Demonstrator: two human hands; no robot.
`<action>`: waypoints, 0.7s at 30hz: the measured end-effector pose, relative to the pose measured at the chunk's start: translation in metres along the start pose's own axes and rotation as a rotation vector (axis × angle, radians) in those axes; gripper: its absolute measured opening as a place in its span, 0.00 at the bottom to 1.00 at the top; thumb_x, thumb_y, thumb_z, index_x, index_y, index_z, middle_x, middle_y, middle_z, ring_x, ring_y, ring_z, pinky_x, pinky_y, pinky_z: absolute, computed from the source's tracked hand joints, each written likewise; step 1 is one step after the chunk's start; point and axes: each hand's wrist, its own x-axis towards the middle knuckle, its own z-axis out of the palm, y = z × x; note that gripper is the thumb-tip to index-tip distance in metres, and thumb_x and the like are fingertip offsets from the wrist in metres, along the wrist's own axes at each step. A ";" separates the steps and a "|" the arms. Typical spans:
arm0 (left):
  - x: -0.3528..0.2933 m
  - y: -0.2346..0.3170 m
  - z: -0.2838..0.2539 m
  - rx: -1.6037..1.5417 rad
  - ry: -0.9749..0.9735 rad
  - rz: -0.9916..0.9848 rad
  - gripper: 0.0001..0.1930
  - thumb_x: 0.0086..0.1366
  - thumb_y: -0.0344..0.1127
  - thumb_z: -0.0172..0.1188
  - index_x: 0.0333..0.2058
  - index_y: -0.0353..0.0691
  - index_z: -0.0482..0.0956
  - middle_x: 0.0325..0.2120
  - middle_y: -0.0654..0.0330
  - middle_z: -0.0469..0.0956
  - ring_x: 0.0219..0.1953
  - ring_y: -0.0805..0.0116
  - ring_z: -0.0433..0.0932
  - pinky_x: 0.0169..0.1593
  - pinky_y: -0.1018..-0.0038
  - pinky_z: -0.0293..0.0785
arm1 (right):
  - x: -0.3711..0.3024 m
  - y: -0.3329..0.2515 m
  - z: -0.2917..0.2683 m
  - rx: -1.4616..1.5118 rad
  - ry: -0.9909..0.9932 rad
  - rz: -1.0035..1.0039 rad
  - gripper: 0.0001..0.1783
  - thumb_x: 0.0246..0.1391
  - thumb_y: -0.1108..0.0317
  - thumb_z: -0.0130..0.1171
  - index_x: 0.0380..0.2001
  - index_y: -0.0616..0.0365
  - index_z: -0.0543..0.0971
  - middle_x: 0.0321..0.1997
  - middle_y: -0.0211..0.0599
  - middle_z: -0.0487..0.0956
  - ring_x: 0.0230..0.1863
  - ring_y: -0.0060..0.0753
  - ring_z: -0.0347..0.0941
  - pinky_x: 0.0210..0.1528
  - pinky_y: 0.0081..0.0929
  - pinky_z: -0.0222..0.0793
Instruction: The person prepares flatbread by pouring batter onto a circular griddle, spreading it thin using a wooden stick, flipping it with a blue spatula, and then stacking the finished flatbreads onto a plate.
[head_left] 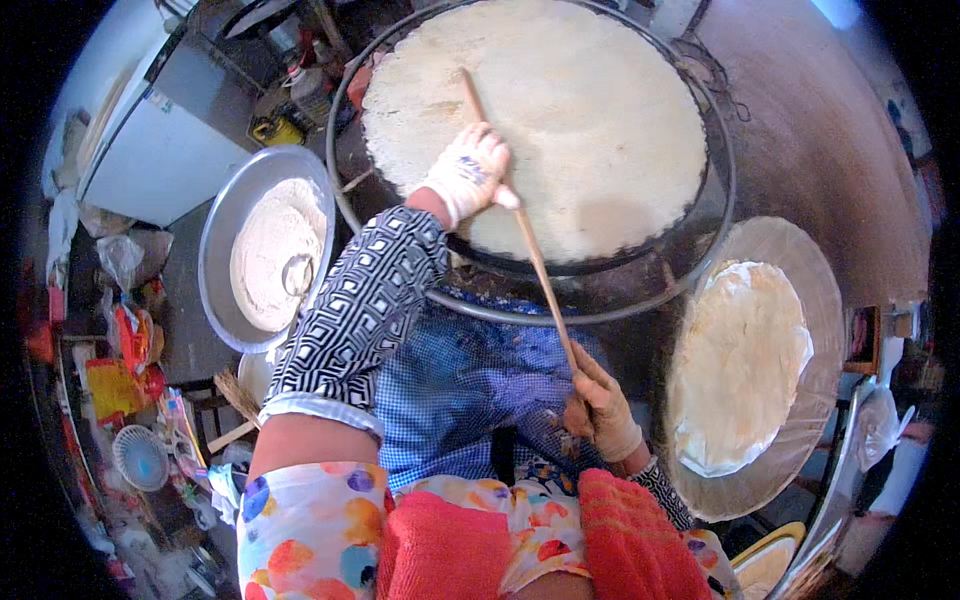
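A large, thin, pale pancake (600, 130) covers most of a round dark griddle. Across its near left part slants a long wooden stick (537, 255), its far tip resting at the pancake's surface. Partway along the stick is my left hand (468, 175), in a whitish glove, closed around it with the thumb along the near side. Nearer my body, my right hand (605, 408), also gloved, grips the stick's lower end in front of my blue checked apron (440, 400). A brownish piece shows below those fingers; I cannot tell what it is.
A metal ring (731, 170) surrounds the griddle. To the left stands a metal basin (215, 270) of pale batter or flour with a ladle (297, 274). On the right, a round tray (822, 400) carries thin flatbread (735, 370) on white sheeting. A white cabinet (165, 150) stands far left.
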 end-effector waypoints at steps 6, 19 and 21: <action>-0.110 -0.031 0.004 0.057 0.246 -0.098 0.46 0.41 0.65 0.61 0.50 0.31 0.69 0.53 0.44 0.69 0.61 0.45 0.63 0.66 0.57 0.54 | 0.014 0.028 0.017 -0.369 0.020 -0.091 0.28 0.58 0.69 0.57 0.62 0.48 0.68 0.21 0.21 0.72 0.16 0.14 0.64 0.17 0.19 0.61; -0.196 0.015 0.018 0.017 -0.037 -0.190 0.17 0.56 0.46 0.59 0.37 0.40 0.77 0.38 0.52 0.75 0.50 0.52 0.71 0.65 0.52 0.52 | -0.013 -0.005 -0.176 -0.846 0.532 -0.632 0.28 0.60 0.68 0.54 0.64 0.47 0.65 0.39 0.32 0.79 0.24 0.19 0.70 0.23 0.19 0.69; -0.194 0.057 0.011 -0.075 -0.134 -0.252 0.17 0.55 0.47 0.59 0.37 0.41 0.78 0.38 0.53 0.76 0.46 0.54 0.74 0.64 0.52 0.54 | -0.038 -0.044 -0.124 -0.621 0.812 -0.402 0.30 0.58 0.70 0.58 0.64 0.44 0.66 0.30 0.23 0.73 0.21 0.13 0.63 0.20 0.13 0.62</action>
